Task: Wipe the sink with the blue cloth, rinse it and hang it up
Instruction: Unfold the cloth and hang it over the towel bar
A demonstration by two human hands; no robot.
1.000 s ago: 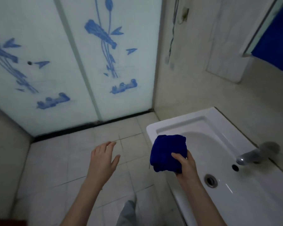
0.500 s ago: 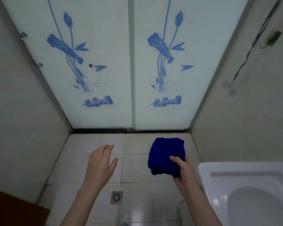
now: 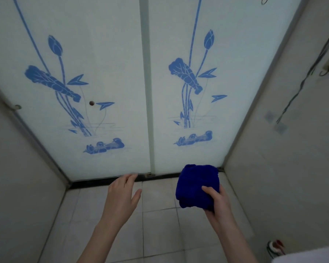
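One blue cloth (image 3: 197, 185), deep blue and bunched into a thick folded wad, sits lower right of centre, gripped from below by the right hand (image 3: 217, 203), thumb curled over it. The left hand (image 3: 122, 196) is spread and empty, lower centre. Behind stand two frosted glass doors (image 3: 106, 73) above the tiled floor (image 3: 160, 234).

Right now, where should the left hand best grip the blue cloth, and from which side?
Probably take the upper left edge of the blue cloth, coming from its left. The right hand pinches the lower right part, so that edge is free and faces the open left hand.
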